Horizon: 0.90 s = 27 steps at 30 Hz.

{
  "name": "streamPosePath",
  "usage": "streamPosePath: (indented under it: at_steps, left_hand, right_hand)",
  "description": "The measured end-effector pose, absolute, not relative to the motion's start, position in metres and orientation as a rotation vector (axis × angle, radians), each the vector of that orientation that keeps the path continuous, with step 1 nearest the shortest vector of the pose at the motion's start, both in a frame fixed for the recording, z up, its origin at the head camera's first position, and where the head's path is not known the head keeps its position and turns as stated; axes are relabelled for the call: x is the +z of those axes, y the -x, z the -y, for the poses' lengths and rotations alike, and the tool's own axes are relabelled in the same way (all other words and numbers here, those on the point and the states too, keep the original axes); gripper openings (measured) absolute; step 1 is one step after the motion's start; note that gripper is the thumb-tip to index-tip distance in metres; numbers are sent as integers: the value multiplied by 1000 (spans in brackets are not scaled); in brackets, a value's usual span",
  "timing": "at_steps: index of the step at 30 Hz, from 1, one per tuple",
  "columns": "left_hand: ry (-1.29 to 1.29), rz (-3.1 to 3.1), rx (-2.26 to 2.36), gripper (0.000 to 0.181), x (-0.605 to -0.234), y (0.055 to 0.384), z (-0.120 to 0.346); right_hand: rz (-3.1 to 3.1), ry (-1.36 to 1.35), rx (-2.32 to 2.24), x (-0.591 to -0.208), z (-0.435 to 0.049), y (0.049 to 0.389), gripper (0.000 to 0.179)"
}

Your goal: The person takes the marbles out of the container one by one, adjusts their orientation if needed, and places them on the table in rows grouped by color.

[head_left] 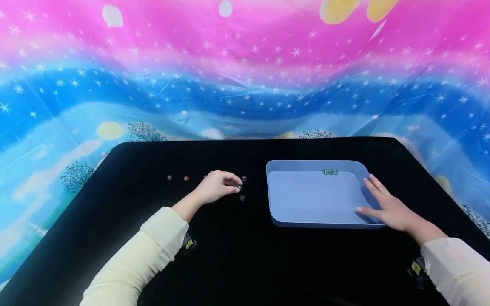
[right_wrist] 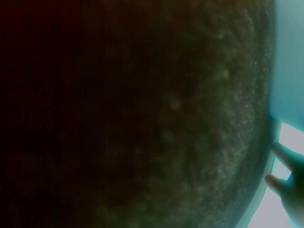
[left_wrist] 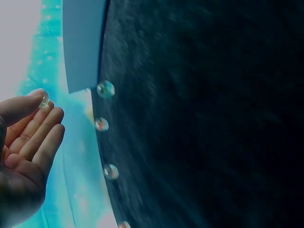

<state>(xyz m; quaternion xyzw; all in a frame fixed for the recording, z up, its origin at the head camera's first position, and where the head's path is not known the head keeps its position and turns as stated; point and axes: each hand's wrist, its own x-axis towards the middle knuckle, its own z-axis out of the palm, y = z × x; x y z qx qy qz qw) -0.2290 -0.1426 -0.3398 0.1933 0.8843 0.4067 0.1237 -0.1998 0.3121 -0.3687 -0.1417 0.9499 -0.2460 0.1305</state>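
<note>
My left hand pinches a clear glass marble between thumb and index finger, raised over the black table. Two marbles lie close by its fingertips: a far marble and a near marble. To the left of that hand sit a clear marble and an orange-tinted marble, with another partly hidden behind the hand. My right hand rests on the right wall of a blue-grey tray, fingers spread and straight. Green-looking marbles sit together along the tray's far wall.
A black cloth covers the table, whose far edge meets a pink and blue snowflake curtain. Dark devices are strapped at both wrists, such as the left wrist device. The tray stands right of centre.
</note>
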Motion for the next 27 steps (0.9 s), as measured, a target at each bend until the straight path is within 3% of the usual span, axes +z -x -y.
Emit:
streamPosePath:
  at_steps: [11,27]
  left_hand:
    - [-489,-2675,1020,11,-350,225,158]
    - [-412,-2880,740,12,-365,221,155]
  right_hand:
    - [-2768,421,-708,-370,-313,201,89]
    - [-2757,423,-724,-369,-314,200,88]
